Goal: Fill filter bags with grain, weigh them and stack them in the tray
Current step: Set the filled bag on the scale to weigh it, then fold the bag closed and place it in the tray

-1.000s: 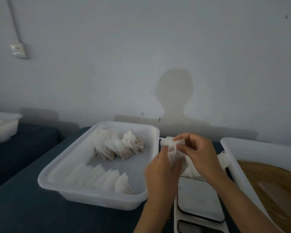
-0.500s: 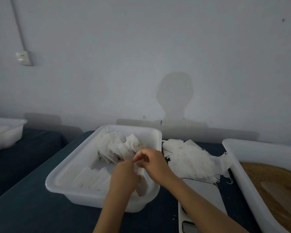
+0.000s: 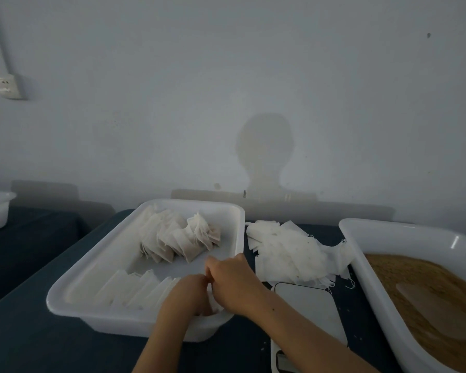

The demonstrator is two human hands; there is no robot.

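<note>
Both hands (image 3: 213, 286) at tray (image 3: 73, 289) near corner

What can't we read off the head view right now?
- Filter bag being placed: mostly hidden by left hand and right hand; each grip unclear.
- Scale display: cut off at the bottom edge, behind the right forearm.
- Grain tub: cut off by the right edge.
</note>
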